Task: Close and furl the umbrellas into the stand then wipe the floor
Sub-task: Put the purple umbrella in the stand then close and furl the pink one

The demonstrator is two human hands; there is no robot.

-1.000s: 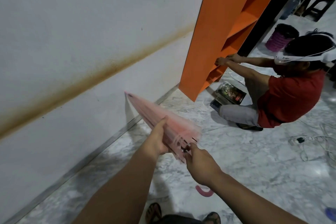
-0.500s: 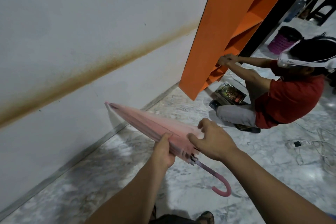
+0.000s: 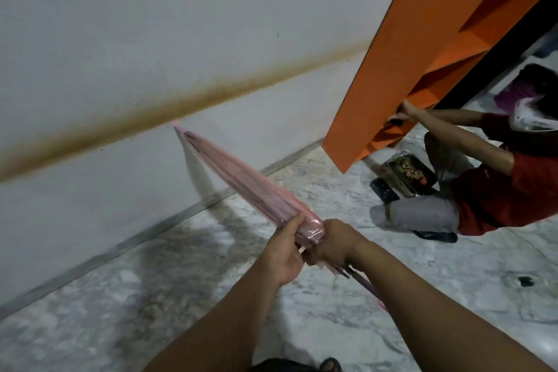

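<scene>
A closed pink umbrella [image 3: 241, 181] slants up from my hands, its tip pointing at the white wall on the left. My left hand [image 3: 285, 254] grips the lower end of the gathered canopy from the left side. My right hand [image 3: 332, 246] is wrapped around the canopy's bottom edge, where the rib ends stick out. The umbrella's purple shaft [image 3: 367, 285] runs down behind my right forearm; its handle is hidden. No umbrella stand is in view.
The floor is grey-white marble [image 3: 151, 296] meeting the stained wall [image 3: 120, 54]. An orange shelf unit [image 3: 422, 54] stands at right. A person in a red shirt [image 3: 498, 190] squats beside it, hands on a low shelf. A book [image 3: 404, 172] lies on the floor.
The umbrella's canopy is now drawn tighter and tilted steeper. My right hand moved from the top of the canopy down around its bottom edge. My left hand keeps its grip.
</scene>
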